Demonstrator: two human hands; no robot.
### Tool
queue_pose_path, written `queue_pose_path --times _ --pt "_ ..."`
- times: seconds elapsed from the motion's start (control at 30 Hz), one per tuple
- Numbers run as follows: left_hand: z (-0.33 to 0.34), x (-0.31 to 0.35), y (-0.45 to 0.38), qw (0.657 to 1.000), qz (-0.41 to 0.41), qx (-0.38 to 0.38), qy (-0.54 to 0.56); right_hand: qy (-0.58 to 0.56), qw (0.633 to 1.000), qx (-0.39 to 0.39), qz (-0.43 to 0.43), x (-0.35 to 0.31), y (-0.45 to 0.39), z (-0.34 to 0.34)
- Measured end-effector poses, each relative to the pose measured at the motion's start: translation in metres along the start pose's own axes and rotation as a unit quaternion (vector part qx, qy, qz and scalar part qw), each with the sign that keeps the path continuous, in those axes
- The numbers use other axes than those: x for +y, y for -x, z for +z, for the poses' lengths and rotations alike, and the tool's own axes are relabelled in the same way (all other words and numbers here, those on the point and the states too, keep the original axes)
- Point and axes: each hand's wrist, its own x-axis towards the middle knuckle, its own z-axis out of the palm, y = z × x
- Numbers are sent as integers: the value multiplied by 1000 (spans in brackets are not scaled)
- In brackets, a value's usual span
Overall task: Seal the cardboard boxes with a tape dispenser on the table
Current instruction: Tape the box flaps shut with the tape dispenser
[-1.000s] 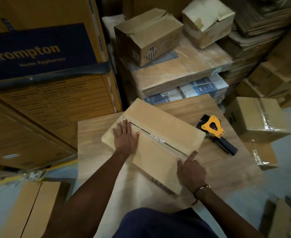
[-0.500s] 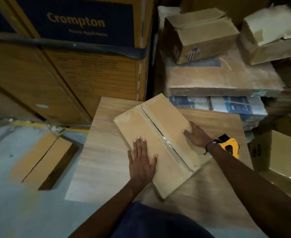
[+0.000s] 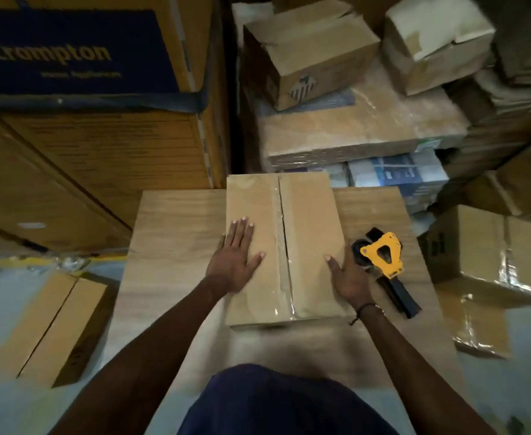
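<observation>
Brown cardboard fills the far left: a large carton [image 3: 94, 152] with a blue printed panel stands behind the table, and a flat closed box [image 3: 50, 328] lies on the floor beside the table's left edge.

The wood-grain table [image 3: 176, 246] carries the cardboard box [image 3: 311, 246], set square to you, its long centre seam running away from you. Clear tape glints along that seam, with a dark gap showing in its middle stretch.

Your left hand [image 3: 234, 262] lies flat on the box's left flap, palm down, fingers [image 3: 242, 229] straight and together, thumb spread toward the seam; it grasps nothing. The seam lies just to the right of the thumb tip.

Your right hand [image 3: 350, 279] rests at the box's right edge, thumb on the right flap, remaining fingers reaching over the side toward the tape dispenser [image 3: 383, 260]. The fingers look relaxed and extended, not clenched; their tips are at the dispenser's dark roll, but contact cannot be confirmed. A dark band sits on that wrist.

The dispenser lies on the table just right of the box, yellow frame up, dark handle pointing toward you and to the right.

Right of the table, a taped box [image 3: 490, 255] sits on the floor. Behind the table, more boxes [image 3: 314, 54] are stacked on wrapped bundles.
</observation>
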Motion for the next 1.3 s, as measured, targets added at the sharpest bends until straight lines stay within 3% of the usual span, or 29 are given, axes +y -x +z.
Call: queue_pose_path --times 0.2,0.27,0.37,0.47,0.57,0.7,0.9,1.03,1.17,1.3 --pt "-7 6 -23 1000 5 -15 -8 -33 998 -52 0 9 -16 -17" --pt "-5 17 -20 1000 -18 7 22 -16 1000 15 10 29 -23 -31" --pt "-4 45 -13 994 -35 81 71 30 988 122 94 81 -32 -60" --pt "2 74 -4 986 -8 111 123 61 978 53 194 130 -39 -86" --pt "17 96 5 993 -12 77 84 79 969 -52 229 163 -47 -88" --pt "39 106 18 996 -53 34 55 80 974 -82 195 174 -55 -72" --pt "40 103 17 997 -59 29 35 142 982 0 126 137 -50 -73" --pt "37 103 14 997 -66 7 27 117 991 7 65 93 -57 -109" --pt "26 109 13 997 -78 0 25 -9 999 -36 -23 47 -67 -138" --pt "10 111 4 990 -79 21 114 -150 971 -187 -11 -8 -63 -149"
